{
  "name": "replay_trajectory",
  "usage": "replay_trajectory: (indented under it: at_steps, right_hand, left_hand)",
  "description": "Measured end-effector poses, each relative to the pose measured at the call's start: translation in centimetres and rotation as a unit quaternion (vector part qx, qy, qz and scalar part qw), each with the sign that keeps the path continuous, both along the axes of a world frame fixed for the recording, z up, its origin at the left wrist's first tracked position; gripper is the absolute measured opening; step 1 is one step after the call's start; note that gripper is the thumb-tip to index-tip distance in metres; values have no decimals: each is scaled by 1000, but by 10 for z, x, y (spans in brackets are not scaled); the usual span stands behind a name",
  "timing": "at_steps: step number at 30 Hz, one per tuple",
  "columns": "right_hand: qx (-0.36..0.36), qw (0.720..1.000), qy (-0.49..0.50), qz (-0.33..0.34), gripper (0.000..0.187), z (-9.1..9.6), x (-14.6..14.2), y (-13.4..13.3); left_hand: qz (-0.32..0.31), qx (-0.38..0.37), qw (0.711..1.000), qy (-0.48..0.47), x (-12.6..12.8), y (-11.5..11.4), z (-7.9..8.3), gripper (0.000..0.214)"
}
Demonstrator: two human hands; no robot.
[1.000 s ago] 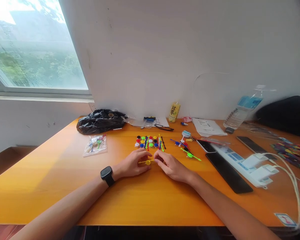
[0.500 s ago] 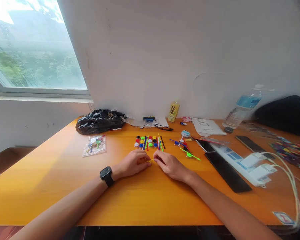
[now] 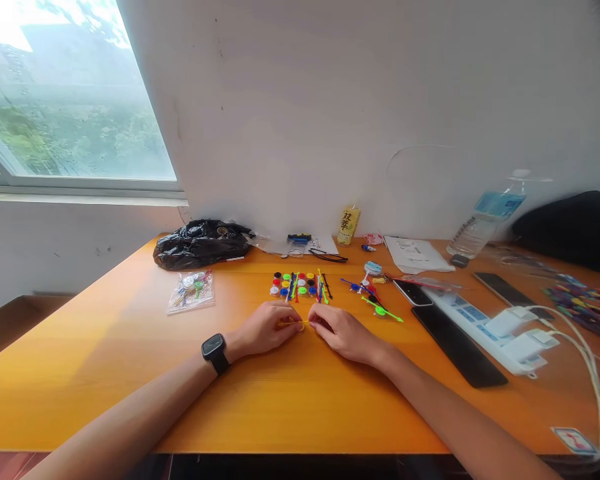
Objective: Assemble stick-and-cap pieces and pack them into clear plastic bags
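One black plastic bag (image 3: 200,245), contents hidden. One clear plastic bag (image 3: 191,292), coloured parts inside. Left hand (image 3: 267,327): grip pinching one yellow plastic arrow-shaped spinner (image 3: 304,323) over the orange wooden desk (image 3: 230,413); its round hub, exposed a second ago, is mostly covered. Twelve round plastic discs (image 3: 285,283), six colours. Right hand (image 3: 343,331): grip pinching the spinner's right end.

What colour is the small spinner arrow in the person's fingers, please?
The spinner arrow is yellow, as seen best in the head view.
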State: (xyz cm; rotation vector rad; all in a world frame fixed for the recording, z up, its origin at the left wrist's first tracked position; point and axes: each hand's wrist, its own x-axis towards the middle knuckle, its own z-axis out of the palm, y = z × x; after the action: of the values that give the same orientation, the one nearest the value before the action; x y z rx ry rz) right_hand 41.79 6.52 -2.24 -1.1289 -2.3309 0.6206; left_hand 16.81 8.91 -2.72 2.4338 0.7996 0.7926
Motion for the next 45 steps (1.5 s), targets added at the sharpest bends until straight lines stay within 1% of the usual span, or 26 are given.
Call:
replay_trajectory:
  at_steps: [3,9,13,17,24,31,36,40,45]
  right_hand:
    - [-2,1000,13,1,11,0,0,1]
    - [2,999,28,16,17,-2,1,2]
    - [-24,998,49,13,18,-5,1,5]
    - [-52,996,74,-7,22,-8,1,8]
    - [-73,994,76,-20,19,-6,-1,5]
    - [-70,994,76,-19,18,-10,-1,7]
    - [-54,997,42,-32,19,-7,-1,3]
    - [-39,999,22,-28,21,-5,0,1]
    - [-26,999,5,-25,18,-4,0,1]
  left_hand:
    - [10,-5,1000,-8,0,0,-2,20]
    - [9,-6,1000,-10,1,0,-2,19]
    - [11,-10,1000,-8,1,-1,-1,18]
    - [18,-13,1000,-6,0,-1,-1,17]
    - [22,-27,999,-3,0,0,-2,18]
    - [27,-34,999,0,0,0,-4,19]
    - [26,-36,999,-3,0,1,-5,18]
    - [17,-41,999,-11,0,1,-5,18]
    - [13,-46,999,-16,-1,2,-5,17]
